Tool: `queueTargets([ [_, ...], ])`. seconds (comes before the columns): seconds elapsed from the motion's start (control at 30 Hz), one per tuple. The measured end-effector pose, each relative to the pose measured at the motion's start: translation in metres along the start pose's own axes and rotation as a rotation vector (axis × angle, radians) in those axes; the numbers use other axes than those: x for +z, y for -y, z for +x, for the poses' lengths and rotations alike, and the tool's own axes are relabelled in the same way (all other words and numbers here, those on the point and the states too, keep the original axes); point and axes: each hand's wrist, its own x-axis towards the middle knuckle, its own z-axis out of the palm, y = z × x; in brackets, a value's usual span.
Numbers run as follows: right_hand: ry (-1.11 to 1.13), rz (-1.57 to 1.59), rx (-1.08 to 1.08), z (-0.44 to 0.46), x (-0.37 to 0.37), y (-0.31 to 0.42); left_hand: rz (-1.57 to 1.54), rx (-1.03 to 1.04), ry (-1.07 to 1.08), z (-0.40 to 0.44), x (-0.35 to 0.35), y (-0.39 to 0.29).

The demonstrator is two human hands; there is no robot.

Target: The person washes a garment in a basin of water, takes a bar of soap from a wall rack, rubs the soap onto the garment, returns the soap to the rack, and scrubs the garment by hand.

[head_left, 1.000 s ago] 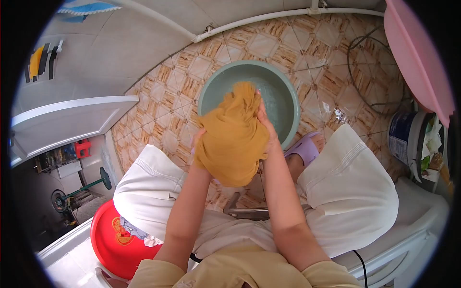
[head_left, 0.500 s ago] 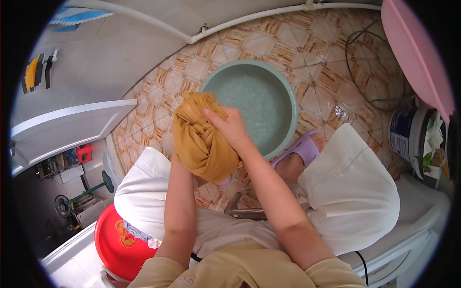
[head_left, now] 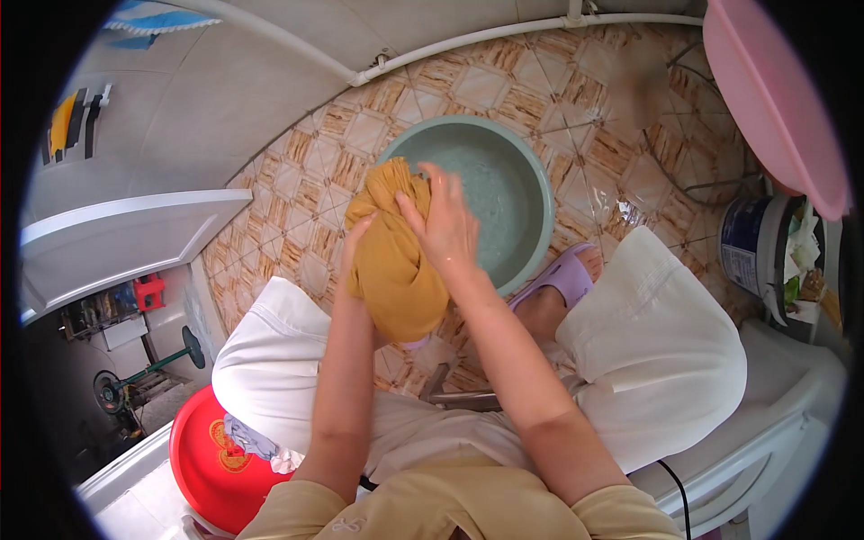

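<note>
A mustard-yellow cloth (head_left: 396, 270), bunched and twisted, hangs over the near left rim of a round grey-green basin (head_left: 537, 238). Water with a rippled surface shows inside the basin. My left hand (head_left: 355, 241) is closed on the cloth's left side, most of its fingers hidden behind the folds. On the right side of the cloth, my right hand (head_left: 447, 220) has its thumb across the front and its fingers, slightly blurred, toward the upper edge. Cloth lies between that thumb and the fingers. Whether it is a garment I cannot tell.
A red basin (head_left: 202, 459) with crumpled fabric stands at lower left. A pink basin (head_left: 774, 99) is upper right, above a bucket (head_left: 751, 243) of scraps. A hose (head_left: 666, 171) lies on the tiles. A white door (head_left: 135, 238) stands left; purple slippers (head_left: 567, 279) are on my feet.
The cloth has shifted slightly right and stretched longer. My right hand has moved up and right with its fingers less curled, and my left hand now shows at the cloth's left side.
</note>
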Motion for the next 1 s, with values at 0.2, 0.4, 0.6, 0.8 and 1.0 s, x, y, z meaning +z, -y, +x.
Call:
queueTargets([
  [0.2, -0.088, 0.614, 0.332, 0.025, -0.014, -0.059, 0.064, 0.492, -0.08, -0.01, -0.005, 0.005],
  [0.4, -0.053, 0.903, 1.012, -0.015, -0.039, -0.037, -0.201, 0.599, 0.105, -0.018, 0.015, -0.039],
  [0.6, 0.308, 1.812, 0.943, -0.046, 0.026, -0.043, -0.244, 0.575, 0.002, -0.025, 0.027, -0.018],
  [0.8, 0.287, 1.735, 0.769, -0.031, -0.011, -0.036, -0.274, 0.138, -0.109, -0.035, -0.005, 0.032],
  [1.0, 0.222, 1.349, 0.851, -0.046, 0.013, -0.038, -0.197, -0.109, -0.166, -0.046, -0.01, 0.037],
])
